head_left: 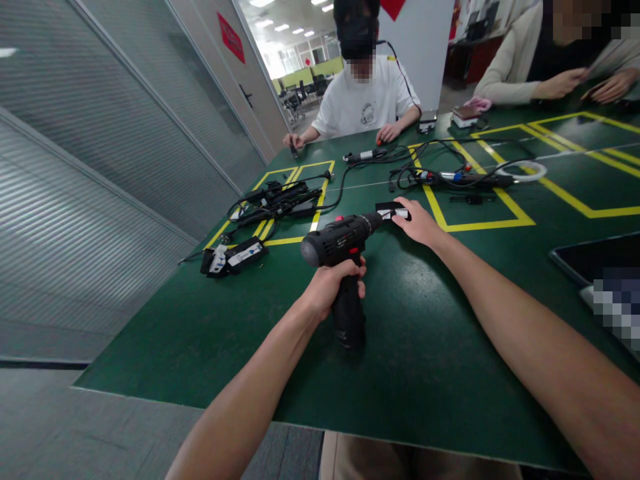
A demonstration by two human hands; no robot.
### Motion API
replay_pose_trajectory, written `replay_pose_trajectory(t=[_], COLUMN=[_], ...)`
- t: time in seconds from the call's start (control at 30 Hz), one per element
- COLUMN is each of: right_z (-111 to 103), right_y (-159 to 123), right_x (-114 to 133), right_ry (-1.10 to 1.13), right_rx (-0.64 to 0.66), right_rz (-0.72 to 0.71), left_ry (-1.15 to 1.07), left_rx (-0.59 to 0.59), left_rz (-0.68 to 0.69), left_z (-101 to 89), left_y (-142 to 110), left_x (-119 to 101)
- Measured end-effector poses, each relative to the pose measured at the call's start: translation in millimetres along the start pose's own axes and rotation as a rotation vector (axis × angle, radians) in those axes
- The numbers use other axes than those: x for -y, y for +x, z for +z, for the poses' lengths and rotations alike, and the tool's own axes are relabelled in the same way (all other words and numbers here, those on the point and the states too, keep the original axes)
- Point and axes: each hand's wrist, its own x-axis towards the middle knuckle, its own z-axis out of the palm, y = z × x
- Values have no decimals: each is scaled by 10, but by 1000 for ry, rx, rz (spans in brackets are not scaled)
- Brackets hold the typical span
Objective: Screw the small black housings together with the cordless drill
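Note:
My left hand is wrapped round the grip of a black cordless drill with red buttons, held upright over the green table. The drill's nose points right at a small black part with a white label lying on the table. My right hand rests on that part, fingers pressed down on it at the drill's tip.
Black adapters and cables lie in a yellow-taped box at the left, a labelled black block nearer. More tools and wires lie ahead. A person in white sits opposite, another person's arms at far right. A tablet lies right.

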Motion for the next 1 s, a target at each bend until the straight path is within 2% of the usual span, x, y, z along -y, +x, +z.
replay_pose_trajectory(t=[1.0], right_z=[-8], right_y=[-19], right_x=[18], right_ry=[-1], right_rx=[-3], right_rz=[4], left_ry=[7], left_rx=[-7], left_rz=[-7], left_z=[-2], left_y=[3], left_x=[-2])
